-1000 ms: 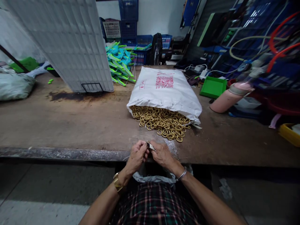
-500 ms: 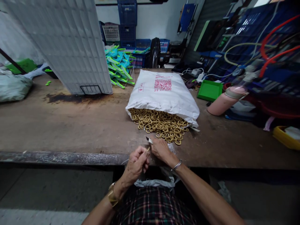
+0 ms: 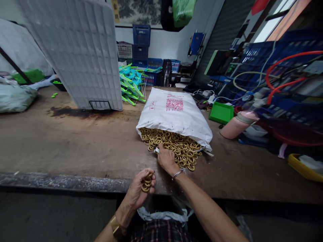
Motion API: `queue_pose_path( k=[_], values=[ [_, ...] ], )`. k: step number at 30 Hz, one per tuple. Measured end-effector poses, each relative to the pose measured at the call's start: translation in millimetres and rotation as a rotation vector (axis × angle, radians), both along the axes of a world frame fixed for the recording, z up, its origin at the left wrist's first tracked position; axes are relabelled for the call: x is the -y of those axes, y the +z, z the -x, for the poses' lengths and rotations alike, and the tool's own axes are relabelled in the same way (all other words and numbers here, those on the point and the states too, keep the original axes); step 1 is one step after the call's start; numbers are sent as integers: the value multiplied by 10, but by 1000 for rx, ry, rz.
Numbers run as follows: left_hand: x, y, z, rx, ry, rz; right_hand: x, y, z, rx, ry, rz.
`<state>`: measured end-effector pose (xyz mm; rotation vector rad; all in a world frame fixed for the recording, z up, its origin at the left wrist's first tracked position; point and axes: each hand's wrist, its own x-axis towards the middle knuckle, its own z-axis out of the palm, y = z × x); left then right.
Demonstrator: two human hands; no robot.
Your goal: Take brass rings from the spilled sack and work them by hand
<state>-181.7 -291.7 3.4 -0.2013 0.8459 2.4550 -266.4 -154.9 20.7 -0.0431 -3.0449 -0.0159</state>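
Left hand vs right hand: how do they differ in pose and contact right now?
The left hand is near the table edge, curled shut on a few gold rings; the right hand reaches further forward, palm down on the ring pile spilling from the white sack. The right hand also pinches a small white-tipped tool. Both wear wrist jewellery.

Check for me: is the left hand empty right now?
No, the left hand holds a few gold rings in its fingers near the table edge.

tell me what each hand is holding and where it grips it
The left hand holds a few brass rings, pinched by their rims between thumb and fingers. The right hand rests on the ring pile; a small pale tool tip shows beside it, grip hidden.
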Motion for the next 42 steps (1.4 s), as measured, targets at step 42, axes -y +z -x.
queue_pose_path(
  k=[42],
  values=[
    [-186, 73, 16, -240, -45, 370, -185, 8, -648, 121, 200, 1139]
  ],
)
